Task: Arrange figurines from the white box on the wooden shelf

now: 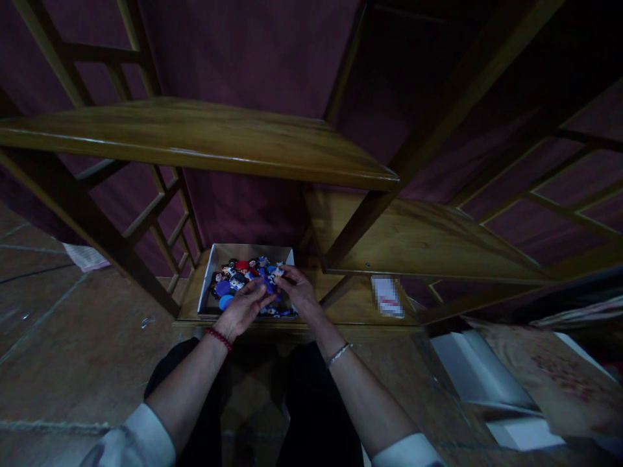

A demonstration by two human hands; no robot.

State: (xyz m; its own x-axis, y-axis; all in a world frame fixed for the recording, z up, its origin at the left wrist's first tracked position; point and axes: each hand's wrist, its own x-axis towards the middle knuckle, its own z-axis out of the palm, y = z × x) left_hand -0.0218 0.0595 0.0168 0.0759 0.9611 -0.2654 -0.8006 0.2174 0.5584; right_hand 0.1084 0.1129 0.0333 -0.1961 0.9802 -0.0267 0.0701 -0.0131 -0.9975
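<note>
A white-sided cardboard box (205,285) sits on the low wooden shelf, full of small figure-like pieces (242,265) in blue, red, black and white. Over its front right part, both my hands meet, close together. My left hand (242,309), with a red beaded bracelet, pinches a blue rounded piece (268,284). My right hand (300,296), wearing a silvery bracelet, has its thumb and fingers closed on a small white and blue figure (279,272). The two held pieces are nearly touching, and I cannot tell if they are joined. My hands hide the box's right front corner.
An upper wooden shelf board (195,133) juts out above the box, with slanting posts and lattice beside it. A blurred white packet (387,296) lies on the lower shelf to the right. White boxes (523,433) and a patterned sheet (559,370) are on the floor at right.
</note>
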